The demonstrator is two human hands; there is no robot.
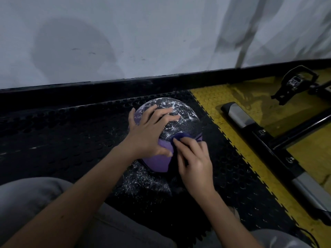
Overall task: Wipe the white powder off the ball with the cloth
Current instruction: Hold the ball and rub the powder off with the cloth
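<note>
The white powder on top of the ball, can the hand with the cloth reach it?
Probably yes. The right hand holds the cloth against the ball on its near side, and the powder beyond the left hand lies uncovered.

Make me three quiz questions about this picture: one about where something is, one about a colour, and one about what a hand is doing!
1. Where does the ball sit?
A. on the black mat
B. on a chair
C. in a box

2. What colour is the cloth?
A. red
B. purple
C. green

3. What is the left hand doing?
A. waving in the air
B. holding a cup
C. resting on top of the ball

Answers:
1. A: the ball sits on the mat, with spilled white powder beside it.
2. B: the cloth that the right hand pinches is purple.
3. C: its spread fingers lie over the ball.
</note>
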